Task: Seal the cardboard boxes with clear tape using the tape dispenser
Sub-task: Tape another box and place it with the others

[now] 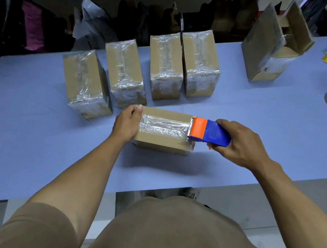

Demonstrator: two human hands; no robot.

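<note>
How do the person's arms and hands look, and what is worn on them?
Both arms are bare from above the elbow down. The left hand and right hand wear no gloves, rings or watch. A short tan sleeve, matching the shirt, covers the left upper arm.

1. We reach both bare arms forward and down from short tan sleeves, the forearms converging toward the middle of the view.
2. Our left hand (127,121) sits with its back toward us, fingers curled over the left end of the cardboard box (163,130), thumb up on the top edge.
3. Our left wrist is straight, in line with the forearm.
4. Our right hand (238,143) wraps around the blue body of the tape dispenser (210,133), knuckles up, thumb on the near side.
5. Our right wrist bends slightly inward, toward the left hand.
6. The two hands sit level with each other, well apart.
</note>
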